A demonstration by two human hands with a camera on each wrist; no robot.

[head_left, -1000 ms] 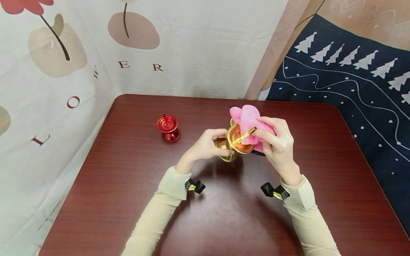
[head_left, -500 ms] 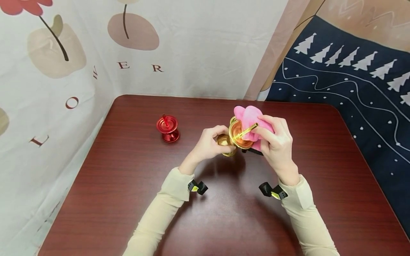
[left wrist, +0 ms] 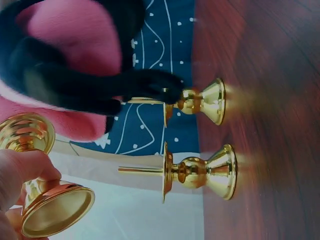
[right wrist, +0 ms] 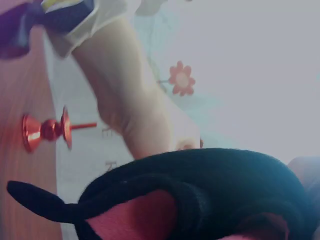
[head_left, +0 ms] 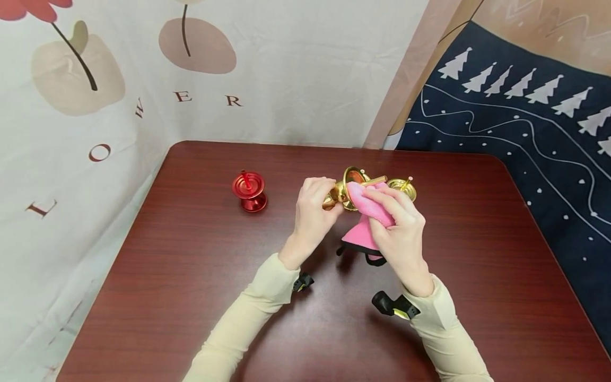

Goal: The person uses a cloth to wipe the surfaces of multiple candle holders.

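- Head: we see left hand [head_left: 312,217] clamped on tilted gold metal candlestick [head_left: 340,191], toward far edge of desk [head_left: 200,307]; right hand [head_left: 403,228] grips black-trimmed pink plush cloth [head_left: 367,207] just beside it.
- Left wrist: two more gold metal candlesticks [left wrist: 196,172] [left wrist: 191,101] stand upright.
- Right wrist: red metal candlestick [right wrist: 49,130], upright.

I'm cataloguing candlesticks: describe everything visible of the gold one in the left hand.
The shiny gold, metal-looking candlestick has a round dish with a slim rod, a rounded middle and a flared base, hollow underneath. It is tilted over, held clear of the glossy red-brown wooden table. The left hand has its grip round it below the dish, while the plush pink cloth with black trim appears to touch the dish.
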